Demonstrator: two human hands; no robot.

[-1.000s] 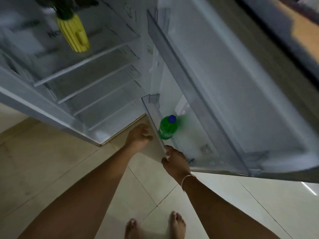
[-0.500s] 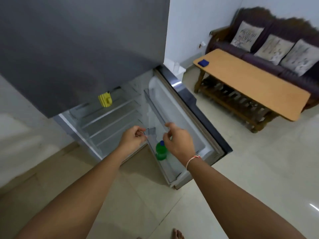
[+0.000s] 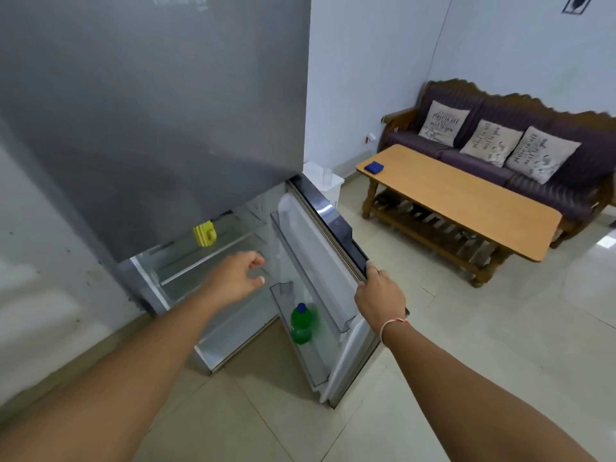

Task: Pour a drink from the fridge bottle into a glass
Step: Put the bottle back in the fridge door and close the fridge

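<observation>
At the open fridge door (image 3: 336, 235): right hand (image 3: 380, 296) grips its edge; left hand (image 3: 235, 278) open, empty. Door swinging could topple the green bottle (image 3: 301, 325).

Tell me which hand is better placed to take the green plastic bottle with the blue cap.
Probably the left hand: it hovers open near the green plastic bottle, while the right hand grips the door edge.

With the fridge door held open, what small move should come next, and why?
Probably lower the left hand to the green bottle and close around its neck. That hand is open and empty above the door shelf where the bottle stands upright, while the right hand holds the fridge door edge.
</observation>
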